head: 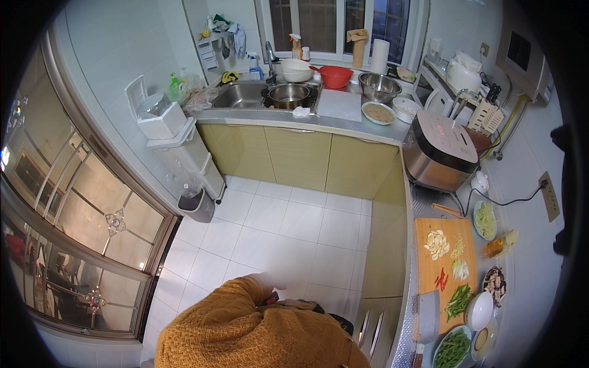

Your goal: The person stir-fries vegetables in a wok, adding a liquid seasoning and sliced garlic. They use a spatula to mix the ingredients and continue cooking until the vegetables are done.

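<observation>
A mustard knit sleeve point(246, 287) reaches forward over the floor, and at its end my left hand point(272, 279) is only a pale blur. Its fingers cannot be made out. Close below it is a small dark red and black thing point(270, 299), too unclear to name. My right hand is out of view. On the counter to my right lies a wooden cutting board point(425, 267) with sliced garlic point(436, 244), minced pieces point(457, 247), chopped white scallion point(460, 270), red pepper strips point(441, 279) and sliced green pepper point(459, 301). A cleaver point(429, 315) lies at the board's near left corner.
Along the right counter stand a rice cooker point(437, 158), a bowl of green beans point(453, 349) and a white bowl point(479, 311). Ahead are the sink point(239, 96), a steel pot point(289, 95) and a red colander point(337, 77). A grey bin point(198, 207) stands left, near glass doors point(92, 202).
</observation>
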Demonstrator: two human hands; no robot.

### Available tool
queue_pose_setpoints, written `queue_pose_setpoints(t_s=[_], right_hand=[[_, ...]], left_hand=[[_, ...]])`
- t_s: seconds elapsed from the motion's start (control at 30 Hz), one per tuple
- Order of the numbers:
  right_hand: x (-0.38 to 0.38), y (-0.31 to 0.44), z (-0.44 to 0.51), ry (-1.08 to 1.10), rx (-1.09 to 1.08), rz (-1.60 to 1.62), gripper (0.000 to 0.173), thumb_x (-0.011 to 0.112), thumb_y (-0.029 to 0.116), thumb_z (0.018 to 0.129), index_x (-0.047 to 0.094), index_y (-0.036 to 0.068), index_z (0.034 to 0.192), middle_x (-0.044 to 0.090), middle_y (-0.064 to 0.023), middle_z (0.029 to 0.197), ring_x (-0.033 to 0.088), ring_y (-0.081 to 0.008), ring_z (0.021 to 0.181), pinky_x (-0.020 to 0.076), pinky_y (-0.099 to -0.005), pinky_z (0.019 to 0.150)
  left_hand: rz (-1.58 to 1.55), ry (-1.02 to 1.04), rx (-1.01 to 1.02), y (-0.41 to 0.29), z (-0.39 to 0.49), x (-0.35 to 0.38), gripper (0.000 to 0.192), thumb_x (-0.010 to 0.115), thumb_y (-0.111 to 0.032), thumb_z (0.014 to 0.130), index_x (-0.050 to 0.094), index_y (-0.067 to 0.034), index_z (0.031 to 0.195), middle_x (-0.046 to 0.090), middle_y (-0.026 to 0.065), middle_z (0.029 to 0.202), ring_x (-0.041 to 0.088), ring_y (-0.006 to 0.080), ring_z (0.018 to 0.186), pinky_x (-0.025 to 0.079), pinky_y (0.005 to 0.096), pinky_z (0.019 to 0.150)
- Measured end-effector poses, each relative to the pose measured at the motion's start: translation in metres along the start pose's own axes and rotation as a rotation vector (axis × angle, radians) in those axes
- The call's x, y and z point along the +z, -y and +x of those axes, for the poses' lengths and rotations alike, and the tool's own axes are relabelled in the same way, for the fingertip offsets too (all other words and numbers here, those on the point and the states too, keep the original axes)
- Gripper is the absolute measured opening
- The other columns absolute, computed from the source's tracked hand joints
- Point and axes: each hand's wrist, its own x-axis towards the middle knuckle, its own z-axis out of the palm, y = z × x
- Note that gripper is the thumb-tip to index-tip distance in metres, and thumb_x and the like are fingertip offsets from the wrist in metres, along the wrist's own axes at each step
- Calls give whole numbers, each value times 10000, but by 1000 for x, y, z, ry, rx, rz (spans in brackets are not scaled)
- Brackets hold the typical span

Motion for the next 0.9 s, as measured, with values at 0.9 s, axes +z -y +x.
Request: queue_pose_setpoints(t_s=[0.9], right_hand=[[-5, 4, 0, 24, 9, -6, 352, 524, 376, 847, 652, 49, 831, 604, -215, 765, 584, -361, 633, 470, -445, 561]], left_hand=[[-13, -8, -15, -1, -4, 0, 236, 587, -217, 747, 655, 6, 784, 632, 204, 847, 597, 369, 831, 467, 468, 742]])
